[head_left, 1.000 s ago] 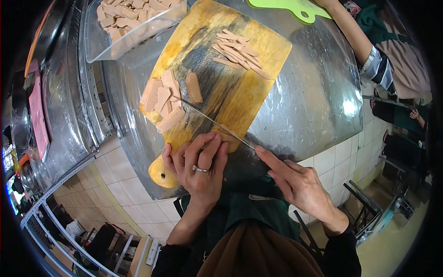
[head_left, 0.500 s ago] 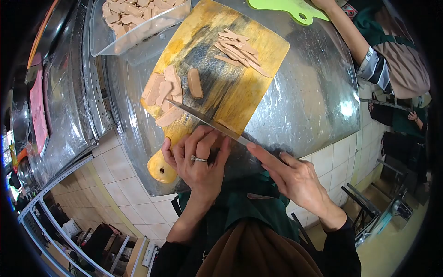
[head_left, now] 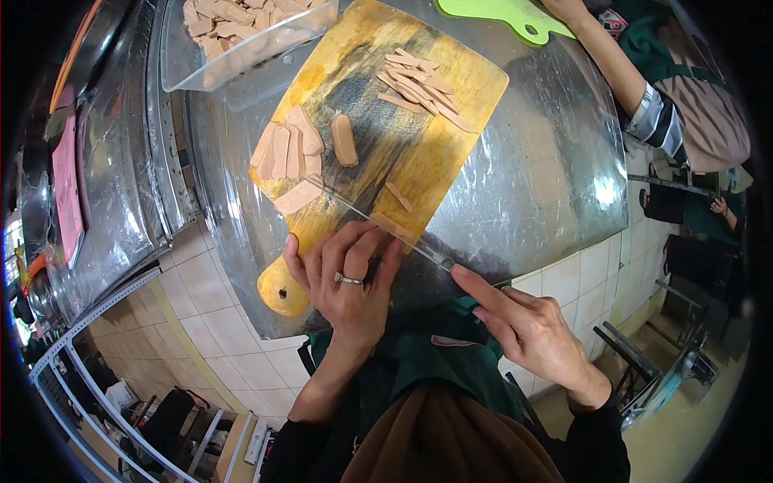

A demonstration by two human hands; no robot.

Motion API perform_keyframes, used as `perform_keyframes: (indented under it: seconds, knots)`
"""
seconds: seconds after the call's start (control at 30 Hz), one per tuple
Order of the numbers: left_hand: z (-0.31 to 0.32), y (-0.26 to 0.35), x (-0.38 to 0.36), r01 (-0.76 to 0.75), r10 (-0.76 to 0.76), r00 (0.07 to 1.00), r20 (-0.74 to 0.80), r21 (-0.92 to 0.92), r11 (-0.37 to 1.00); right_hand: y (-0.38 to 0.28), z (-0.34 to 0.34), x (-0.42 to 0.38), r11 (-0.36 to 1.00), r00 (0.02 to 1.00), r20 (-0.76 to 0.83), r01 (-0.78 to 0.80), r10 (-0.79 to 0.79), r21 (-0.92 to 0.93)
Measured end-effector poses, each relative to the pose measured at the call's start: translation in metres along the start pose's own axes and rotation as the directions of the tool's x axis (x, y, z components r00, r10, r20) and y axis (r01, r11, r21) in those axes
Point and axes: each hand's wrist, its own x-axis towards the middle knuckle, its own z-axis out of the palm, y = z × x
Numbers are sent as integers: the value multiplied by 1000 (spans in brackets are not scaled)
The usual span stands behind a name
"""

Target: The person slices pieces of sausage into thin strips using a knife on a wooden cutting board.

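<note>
Right hand [head_left: 535, 326] closed round the knife [head_left: 425, 250], index finger stretched forward along it; handle mostly hidden. Left hand [head_left: 350, 278] half-curled, fingertips pressing a tan piece [head_left: 394, 224] on the cutting board [head_left: 463, 68], blade across it, partly blocking view. From left hand: loose slices [head_left: 291, 151] at 11 o'clock, thin strips [head_left: 419, 87] at 1, tub [head_left: 181, 80] farther at 11, green board [head_left: 495, 11] farther at 1, co-worker's hand [head_left: 568, 10] touching it.

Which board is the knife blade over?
The yellow wooden board, stained dark across its middle; the right hand holds the knife over it. The green board lies by another person's hand.
</note>
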Motion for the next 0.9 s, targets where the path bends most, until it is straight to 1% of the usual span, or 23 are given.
perform_keyframes:
  seconds: [0.1, 0.2, 0.4, 0.53, 0.6, 0.7, 0.8, 0.9]
  knots:
    - [0, -1, 0, -7, 7, 1000, 0, 11, 1000, -3, -3, -3, 998, 995, 70, -67, 67, -4]
    - [0, -1, -1, -12, 12, 1000, -2, 13, 1000, 0, -3, -6, 995, 990, 99, -99, 99, -2]
    - [0, -2, -1, -12, 12, 1000, -4, 13, 1000, 0, -2, -7, 996, 993, 73, -89, 89, -6]
    - [0, -2, -2, -5, 4, 1000, 9, 22, 1000, 2, 0, -9, 994, 990, 90, -102, 104, -32]
    - [-1, -2, -2, -2, 2, 1000, 23, 28, 1000, 0, 2, -5, 997, 995, 55, -80, 81, -19]
    - [-2, 0, 0, -1, 0, 999, 36, 32, 999, -1, 3, 1, 993, 990, 77, -115, 117, -29]
    - [-1, 0, 0, -1, 0, 1000, 22, 32, 999, -6, 1, 15, 978, 971, 161, -153, 176, -145]
    - [0, 0, 1, -8, 8, 1000, 8, 25, 1000, -8, 1, 25, 962, 969, 170, -139, 181, -235]
